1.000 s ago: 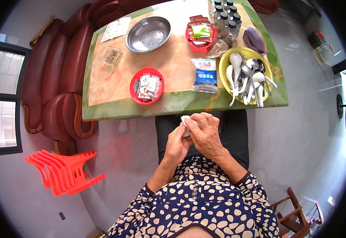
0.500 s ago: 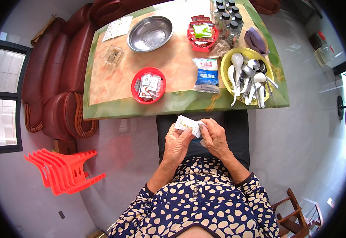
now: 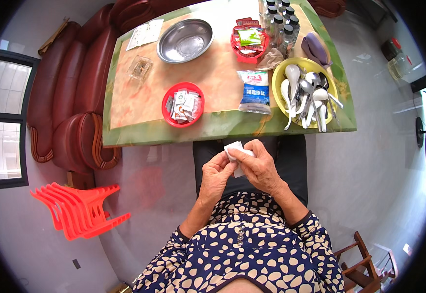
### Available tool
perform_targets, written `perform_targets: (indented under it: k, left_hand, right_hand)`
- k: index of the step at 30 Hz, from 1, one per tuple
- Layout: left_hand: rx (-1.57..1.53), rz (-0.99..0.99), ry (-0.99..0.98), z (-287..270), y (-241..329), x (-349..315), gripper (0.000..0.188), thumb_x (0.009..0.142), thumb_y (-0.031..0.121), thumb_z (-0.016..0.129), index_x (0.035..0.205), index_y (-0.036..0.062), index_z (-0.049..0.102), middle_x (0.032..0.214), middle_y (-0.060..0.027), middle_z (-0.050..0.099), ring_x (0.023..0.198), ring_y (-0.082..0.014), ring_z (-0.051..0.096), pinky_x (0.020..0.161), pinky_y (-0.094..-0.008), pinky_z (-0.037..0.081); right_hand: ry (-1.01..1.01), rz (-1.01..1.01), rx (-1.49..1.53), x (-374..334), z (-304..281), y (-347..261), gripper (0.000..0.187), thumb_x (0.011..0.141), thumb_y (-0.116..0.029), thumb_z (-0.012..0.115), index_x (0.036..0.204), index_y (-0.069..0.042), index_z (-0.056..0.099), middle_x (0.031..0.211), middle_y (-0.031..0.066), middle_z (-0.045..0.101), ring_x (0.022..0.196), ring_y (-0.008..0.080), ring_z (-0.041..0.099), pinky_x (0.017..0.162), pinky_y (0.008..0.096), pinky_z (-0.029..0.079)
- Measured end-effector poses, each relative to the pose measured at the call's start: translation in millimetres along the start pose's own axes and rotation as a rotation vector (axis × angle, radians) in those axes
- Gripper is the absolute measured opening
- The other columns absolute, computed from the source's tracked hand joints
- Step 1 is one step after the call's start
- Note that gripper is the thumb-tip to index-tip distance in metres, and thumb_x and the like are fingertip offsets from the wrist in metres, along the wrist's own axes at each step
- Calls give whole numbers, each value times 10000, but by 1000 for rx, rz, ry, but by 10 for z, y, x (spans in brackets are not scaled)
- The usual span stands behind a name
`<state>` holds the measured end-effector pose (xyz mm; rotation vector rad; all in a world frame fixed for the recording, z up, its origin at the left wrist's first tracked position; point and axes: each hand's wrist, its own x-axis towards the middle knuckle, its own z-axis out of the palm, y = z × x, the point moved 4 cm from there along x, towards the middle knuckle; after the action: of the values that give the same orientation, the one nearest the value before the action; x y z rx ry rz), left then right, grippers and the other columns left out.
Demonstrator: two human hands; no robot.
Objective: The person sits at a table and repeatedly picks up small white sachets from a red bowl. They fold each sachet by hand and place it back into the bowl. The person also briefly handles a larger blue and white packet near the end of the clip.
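Above my lap, in front of the table edge, a small white packet (image 3: 234, 146) is pinched between my two hands. My left hand (image 3: 215, 176) closes thumb and fingertips on its left side. My right hand (image 3: 261, 171) is closed over its right side, the thumb lying across it. Part of the packet hangs below the fingers, and the rest is covered by them. Nearest on the table is a red basket (image 3: 166, 111) of similar small white packets (image 3: 185, 105). A blue-and-white plastic bag (image 3: 255, 92) lies to its right.
Along the green-edged table (image 3: 149, 136) stand a yellow basin (image 3: 277, 89) of spoons, a steel bowl (image 3: 185, 43), a red basket of sachets (image 3: 250, 39), several black-capped bottles (image 3: 287, 38) and a glass ashtray (image 3: 140, 68). Stacked red plastic stools (image 3: 78, 210) are at left, beside a dark red sofa (image 3: 61, 78).
My right hand has shifted left and up over the packet. The packet is turned, its printed face no longer showing, and one part now hangs between the hands.
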<state>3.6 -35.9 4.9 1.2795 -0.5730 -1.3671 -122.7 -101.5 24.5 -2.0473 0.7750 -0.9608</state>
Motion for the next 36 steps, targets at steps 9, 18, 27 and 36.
perform_targets:
  k: [9, 18, 27, 36]
  left_hand:
    - [-22, 10, 41, 2, 9, -5, 303, 921, 68, 621, 1207, -25, 589, 1014, -15, 671, 838, -48, 597, 665, -185, 458]
    - [-85, -18, 13, -7, -5, 8, 318, 919, 68, 623, 1218, -31, 577, 1023, -23, 671, 842, -54, 602, 672, -187, 457]
    - [-181, 28, 75, 13, -24, 65, 279, 903, 24, 622, 1174, -23, 580, 1042, -55, 658, 891, -92, 620, 746, -215, 495]
    - [-200, 72, 179, -142, 16, 92, 263, 895, 1, 615, 1153, -35, 582, 1026, -73, 657, 878, -107, 629, 768, -242, 522]
  right_hand:
    - [105, 158, -58, 14, -134, 66, 376, 789, -14, 628, 1164, -43, 635, 888, 114, 535, 798, 278, 572, 670, 362, 500]
    - [-15, 36, -267, 61, -80, -70, 406, 752, -84, 661, 1155, -59, 621, 930, 102, 535, 863, 287, 556, 700, 383, 482]
    - [-44, 522, 500, -18, 20, 189, 243, 921, -133, 580, 1106, 8, 648, 877, 74, 557, 767, 154, 562, 680, 282, 461]
    - [-254, 494, 330, -203, -32, 163, 167, 866, -113, 600, 968, -2, 672, 781, 89, 558, 702, 195, 571, 652, 317, 456]
